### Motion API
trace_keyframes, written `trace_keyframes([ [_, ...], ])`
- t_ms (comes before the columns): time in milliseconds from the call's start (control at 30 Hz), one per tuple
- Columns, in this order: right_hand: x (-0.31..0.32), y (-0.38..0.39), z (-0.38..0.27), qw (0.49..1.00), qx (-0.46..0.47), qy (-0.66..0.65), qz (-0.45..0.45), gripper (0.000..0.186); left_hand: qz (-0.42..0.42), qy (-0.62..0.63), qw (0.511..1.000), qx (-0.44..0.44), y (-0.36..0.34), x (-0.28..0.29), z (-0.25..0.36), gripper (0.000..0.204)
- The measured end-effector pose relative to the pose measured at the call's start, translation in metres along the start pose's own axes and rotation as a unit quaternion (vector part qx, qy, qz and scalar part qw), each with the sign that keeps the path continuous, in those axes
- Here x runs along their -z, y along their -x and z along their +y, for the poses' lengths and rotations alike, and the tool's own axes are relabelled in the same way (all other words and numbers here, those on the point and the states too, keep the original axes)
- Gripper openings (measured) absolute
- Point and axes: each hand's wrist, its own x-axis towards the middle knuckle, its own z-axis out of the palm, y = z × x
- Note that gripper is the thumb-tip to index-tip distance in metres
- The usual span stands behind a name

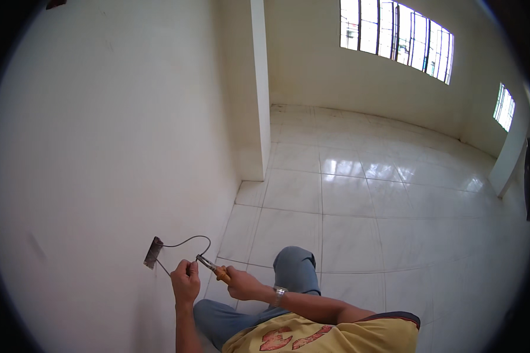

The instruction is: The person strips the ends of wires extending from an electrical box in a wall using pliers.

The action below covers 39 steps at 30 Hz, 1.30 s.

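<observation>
My right hand (244,284) is closed around the orange handles of a pair of pliers (207,263), whose metal jaws point up and left. Just left of the jaws, my left hand (186,283) is closed in a pinch on a dark wire (164,269). That wire runs down to it from a rectangular recessed wall box (153,253). A second dark wire (188,239) leaves the box, arches to the right and curls down to the jaws. Whether the jaws grip it is too small to tell.
The pale wall (100,147) rises along my left, with a projecting column (241,117) ahead. Glossy white floor tiles (347,235) spread to the right. My bent knees, in jeans (293,267), are close to the hands. Barred windows (394,35) are in the far wall.
</observation>
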Motion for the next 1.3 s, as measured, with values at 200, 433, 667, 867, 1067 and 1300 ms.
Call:
trace_keyframes([
  [200,-0.002,0.054,-0.033,0.642,-0.042,-0.687,-0.338,0.050,-0.016,0.289,0.957,-0.021,-0.003,-0.014,-0.034,0.026],
  [433,-0.007,-0.007,0.008,0.989,0.075,0.037,0.122,0.036,-0.050,-0.028,0.998,0.022,-0.004,-0.004,0.017,0.035],
  [667,0.010,0.031,-0.030,0.677,-0.065,-0.662,-0.316,0.041,-0.060,0.229,0.971,0.037,-0.006,-0.007,-0.020,0.036],
  [867,-0.011,-0.008,0.003,0.974,0.093,0.078,0.189,0.028,-0.069,0.009,0.994,0.089,0.005,0.007,0.012,0.041],
  [1067,0.010,0.037,-0.041,0.653,-0.108,-0.666,-0.344,0.050,-0.057,0.290,0.954,0.053,0.000,-0.004,-0.036,0.042],
  [1300,0.007,-0.010,0.005,0.977,0.079,0.119,0.156,0.031,-0.090,-0.060,0.992,0.067,0.008,0.008,0.007,0.035],
])
